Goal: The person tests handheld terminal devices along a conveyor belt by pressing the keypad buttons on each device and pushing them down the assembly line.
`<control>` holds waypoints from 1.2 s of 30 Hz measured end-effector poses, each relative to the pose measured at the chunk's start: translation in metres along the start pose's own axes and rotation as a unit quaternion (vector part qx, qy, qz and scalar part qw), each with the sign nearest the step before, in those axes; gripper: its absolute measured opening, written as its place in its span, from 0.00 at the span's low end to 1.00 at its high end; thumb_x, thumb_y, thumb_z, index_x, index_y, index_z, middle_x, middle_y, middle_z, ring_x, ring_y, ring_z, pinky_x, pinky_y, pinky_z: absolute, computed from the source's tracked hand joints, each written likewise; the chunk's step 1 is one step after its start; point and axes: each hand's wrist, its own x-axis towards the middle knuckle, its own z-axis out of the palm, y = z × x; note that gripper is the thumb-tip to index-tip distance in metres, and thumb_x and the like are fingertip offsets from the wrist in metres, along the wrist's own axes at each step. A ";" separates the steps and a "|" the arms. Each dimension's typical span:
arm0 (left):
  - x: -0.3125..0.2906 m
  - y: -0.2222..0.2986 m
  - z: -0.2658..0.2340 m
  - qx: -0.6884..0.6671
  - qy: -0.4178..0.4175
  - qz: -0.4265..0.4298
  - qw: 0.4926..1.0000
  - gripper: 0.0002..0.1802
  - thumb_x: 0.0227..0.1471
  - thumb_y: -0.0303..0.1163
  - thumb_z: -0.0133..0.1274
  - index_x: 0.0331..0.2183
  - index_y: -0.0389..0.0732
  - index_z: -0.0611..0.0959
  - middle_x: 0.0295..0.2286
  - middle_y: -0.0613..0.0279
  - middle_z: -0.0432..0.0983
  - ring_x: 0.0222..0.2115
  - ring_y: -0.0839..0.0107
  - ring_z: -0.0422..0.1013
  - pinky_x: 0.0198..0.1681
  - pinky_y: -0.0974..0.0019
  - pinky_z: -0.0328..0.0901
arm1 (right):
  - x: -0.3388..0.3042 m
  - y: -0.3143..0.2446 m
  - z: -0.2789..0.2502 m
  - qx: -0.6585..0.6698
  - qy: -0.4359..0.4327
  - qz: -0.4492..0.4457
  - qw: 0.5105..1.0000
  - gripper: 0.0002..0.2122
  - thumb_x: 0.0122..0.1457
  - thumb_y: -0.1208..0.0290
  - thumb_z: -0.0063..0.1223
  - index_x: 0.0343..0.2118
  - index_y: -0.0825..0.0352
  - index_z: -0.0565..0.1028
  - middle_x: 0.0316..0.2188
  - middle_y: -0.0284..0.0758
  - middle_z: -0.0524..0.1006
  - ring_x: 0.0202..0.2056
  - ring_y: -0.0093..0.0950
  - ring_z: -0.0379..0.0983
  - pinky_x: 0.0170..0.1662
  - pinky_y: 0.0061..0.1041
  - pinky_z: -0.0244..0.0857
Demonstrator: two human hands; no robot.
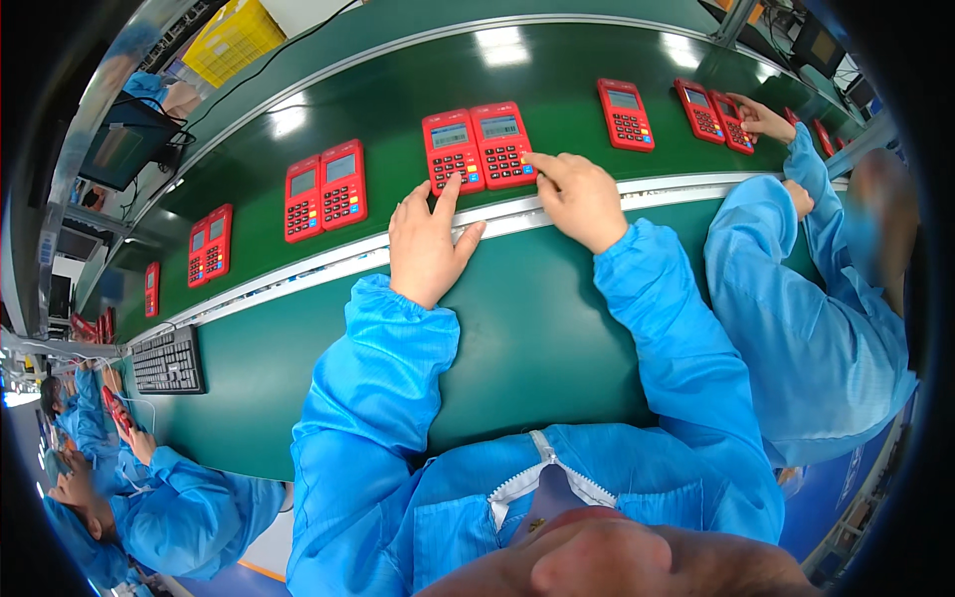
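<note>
Two red card payment terminals lie side by side on the green conveyor belt in front of me, their screens lit with dark patterns. My left hand (pixel 426 247) lies spread over the lower end of the left terminal (pixel 451 136), its index finger on the keypad. With the index finger stretched out, my right hand (pixel 585 202) touches the right edge of the keypad on the right terminal (pixel 500 129). The other fingers of that hand are bent, and I see nothing held in them. Neither hand lifts a terminal.
More red terminals sit along the belt: a pair (pixel 326 189) to the left, a single one (pixel 625 114) to the right. A co-worker's hand (pixel 764 121) touches another pair at right. A black keyboard (pixel 167 360) rests on the green table; other workers sit at far left.
</note>
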 end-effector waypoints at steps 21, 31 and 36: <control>-0.003 -0.019 0.007 0.029 0.001 -0.029 0.999 0.29 0.55 0.47 0.62 0.57 0.52 0.81 0.52 0.39 0.72 0.52 0.45 0.70 0.55 0.48 0.66 | -0.012 -0.020 0.030 -0.040 -0.046 0.020 0.998 0.18 0.53 0.77 0.55 0.45 0.54 0.84 0.29 0.36 0.77 0.33 0.38 0.78 0.36 0.41 0.73; 0.013 -0.014 -0.012 -0.027 0.040 -0.026 0.998 0.31 0.54 0.48 0.63 0.58 0.51 0.79 0.49 0.51 0.75 0.48 0.51 0.71 0.53 0.51 0.65 | 0.011 -0.041 0.013 -0.110 -0.062 0.058 0.990 0.22 0.58 0.76 0.50 0.55 0.50 0.79 0.29 0.39 0.75 0.29 0.42 0.77 0.33 0.43 0.73; 0.011 0.001 -0.012 -0.023 0.036 -0.051 0.998 0.29 0.52 0.51 0.63 0.54 0.52 0.83 0.42 0.56 0.77 0.44 0.55 0.71 0.49 0.52 0.65 | 0.000 -0.036 0.005 -0.116 -0.078 0.057 0.989 0.21 0.57 0.76 0.50 0.52 0.49 0.81 0.30 0.41 0.77 0.28 0.42 0.79 0.33 0.41 0.74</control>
